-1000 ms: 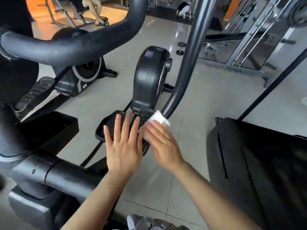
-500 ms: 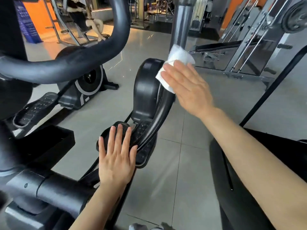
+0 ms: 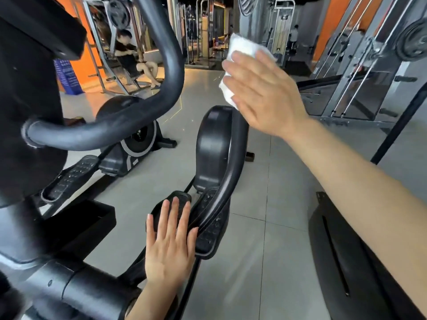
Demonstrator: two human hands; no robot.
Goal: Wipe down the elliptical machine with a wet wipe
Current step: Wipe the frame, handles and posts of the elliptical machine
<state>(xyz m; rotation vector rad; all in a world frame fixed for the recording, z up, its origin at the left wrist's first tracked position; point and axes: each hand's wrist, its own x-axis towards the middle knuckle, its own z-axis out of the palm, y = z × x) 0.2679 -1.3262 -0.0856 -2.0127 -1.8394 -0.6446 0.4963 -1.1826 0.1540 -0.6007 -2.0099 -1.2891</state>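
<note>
White and folded, the wet wipe (image 3: 240,65) sits high in our view, pressed flat under our right hand (image 3: 263,93) against the upright swing arm (image 3: 225,181) of the elliptical machine (image 3: 212,144). Our right fingers lie straight and close together across the wipe, not pinching it, palm doing the pushing. Down low, our left hand (image 3: 169,245) hovers or rests over the black pedal (image 3: 208,227), fingers straight and slightly spread, holding nothing; we cannot tell whether it truly bears on the pedal.

That wipe looks soft, limp and light, so we judge it will bunch or slip out unless the flat hand keeps pressure on it. The tube is stiff, smooth and round, probably slick once damp; wrapping the wipe round it should grip better than a flat press.

Room to move: open grey floor tiles (image 3: 249,262) lie right of the arm, a dark machine (image 3: 346,262) stands further right, and the curved handlebar (image 3: 161,65) crowds our left side.
</note>
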